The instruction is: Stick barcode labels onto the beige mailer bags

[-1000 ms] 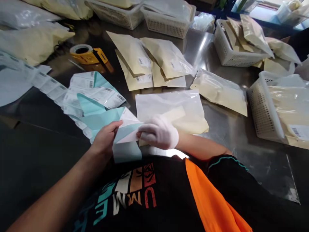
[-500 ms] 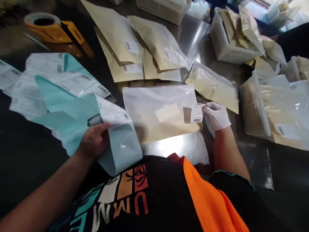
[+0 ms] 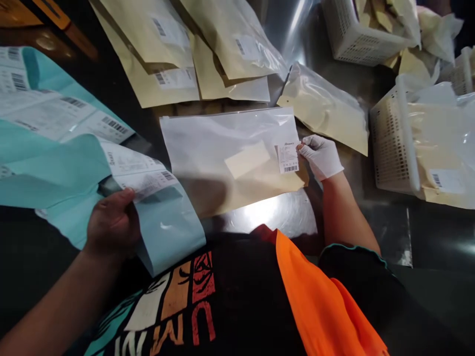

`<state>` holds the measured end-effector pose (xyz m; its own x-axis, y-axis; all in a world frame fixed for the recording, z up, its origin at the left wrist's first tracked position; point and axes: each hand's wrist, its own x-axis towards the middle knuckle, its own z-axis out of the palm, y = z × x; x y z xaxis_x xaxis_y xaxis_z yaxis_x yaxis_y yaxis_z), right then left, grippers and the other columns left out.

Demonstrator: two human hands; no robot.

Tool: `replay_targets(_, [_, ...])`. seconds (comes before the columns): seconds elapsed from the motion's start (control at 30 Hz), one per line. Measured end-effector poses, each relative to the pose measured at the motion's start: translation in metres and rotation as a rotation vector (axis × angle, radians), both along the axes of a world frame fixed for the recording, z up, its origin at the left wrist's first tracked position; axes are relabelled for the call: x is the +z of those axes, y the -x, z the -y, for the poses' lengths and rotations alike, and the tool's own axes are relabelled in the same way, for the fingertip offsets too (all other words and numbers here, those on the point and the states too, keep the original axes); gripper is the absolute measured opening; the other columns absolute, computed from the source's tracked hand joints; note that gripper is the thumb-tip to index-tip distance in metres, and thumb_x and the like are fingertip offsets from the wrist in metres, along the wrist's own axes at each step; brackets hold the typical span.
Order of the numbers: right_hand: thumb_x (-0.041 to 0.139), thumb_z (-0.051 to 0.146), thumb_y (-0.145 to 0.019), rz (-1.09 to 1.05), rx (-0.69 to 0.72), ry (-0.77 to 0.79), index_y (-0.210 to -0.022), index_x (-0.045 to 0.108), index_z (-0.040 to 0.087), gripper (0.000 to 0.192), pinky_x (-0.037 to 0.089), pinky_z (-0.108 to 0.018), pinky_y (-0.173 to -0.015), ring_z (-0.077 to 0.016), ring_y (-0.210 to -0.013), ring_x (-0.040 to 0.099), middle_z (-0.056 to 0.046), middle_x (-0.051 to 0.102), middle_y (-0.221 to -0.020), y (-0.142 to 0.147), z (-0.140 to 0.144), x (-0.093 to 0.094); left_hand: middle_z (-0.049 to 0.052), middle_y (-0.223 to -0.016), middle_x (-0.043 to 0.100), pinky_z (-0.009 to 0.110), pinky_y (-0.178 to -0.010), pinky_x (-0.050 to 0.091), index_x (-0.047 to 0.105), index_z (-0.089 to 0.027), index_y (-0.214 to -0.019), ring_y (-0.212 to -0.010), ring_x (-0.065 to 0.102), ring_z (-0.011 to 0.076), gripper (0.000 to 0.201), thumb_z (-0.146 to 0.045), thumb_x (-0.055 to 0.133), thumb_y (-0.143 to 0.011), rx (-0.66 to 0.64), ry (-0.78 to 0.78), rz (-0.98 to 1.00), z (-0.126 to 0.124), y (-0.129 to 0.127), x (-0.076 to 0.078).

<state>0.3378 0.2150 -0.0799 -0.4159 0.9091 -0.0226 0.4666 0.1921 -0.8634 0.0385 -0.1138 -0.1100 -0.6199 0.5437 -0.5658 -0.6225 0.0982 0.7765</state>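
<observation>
Now the right hand [image 3: 321, 157], gloved in white, has moved away from the left and lies at the right edge of the clear bag [image 3: 230, 153], its fingertips pinching a small barcode label [image 3: 287, 158] down against the plastic. Half a second ago that label sat a little further right, just off the bag's corner; now it is flat on the bag, so the sticking looks almost finished. The left hand [image 3: 111, 225], bare, has stayed well left of the bag, closed on the blue backing strip [image 3: 163, 232], where more labels [image 3: 143, 173] wait. Beyond the bag, tan pouches [image 3: 166, 54] lie on the steel surface [image 3: 282, 215]; baskets [image 3: 393, 143] stand right of it.
</observation>
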Motion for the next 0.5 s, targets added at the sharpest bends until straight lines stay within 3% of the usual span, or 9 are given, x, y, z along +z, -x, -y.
replay_targets(0.2, [0.078,0.025,-0.075,0.052,0.001,-0.060,-0.072,0.064,0.019,0.016,0.050,-0.028,-0.069,-0.0143,-0.072,0.058,0.001,0.062,-0.073,0.002,0.001,-0.003,0.007,-0.120,0.082,0.042,-0.133,0.038,0.076,-0.014,-0.116,-0.148,0.055,0.0330,0.036,-0.029,0.074,-0.084,0.013,0.065,-0.097,0.000,0.000,0.005])
replay_targets(0.33, [0.076,0.019,-0.077,0.110,-0.020,-0.087,-0.071,0.065,0.018,0.013,0.049,-0.029,-0.072,-0.0146,-0.073,0.058,0.001,0.063,-0.074,0.005,0.002,-0.007,0.007,-0.117,0.083,0.048,-0.134,0.037,0.074,-0.010,-0.126,-0.146,0.058,0.0352,0.044,-0.023,0.070,-0.084,0.021,0.074,-0.173,-0.001,-0.003,0.014])
replay_targets(0.5, [0.075,0.018,-0.078,0.224,-0.029,-0.170,-0.073,0.067,0.018,0.010,0.049,-0.029,-0.074,-0.0159,-0.074,0.058,0.001,0.063,-0.074,0.007,0.008,-0.014,0.002,-0.129,0.081,0.046,-0.140,0.019,0.069,-0.017,-0.138,-0.151,0.053,0.0330,0.053,-0.038,0.069,-0.089,-0.101,0.100,-0.222,0.007,0.000,0.008])
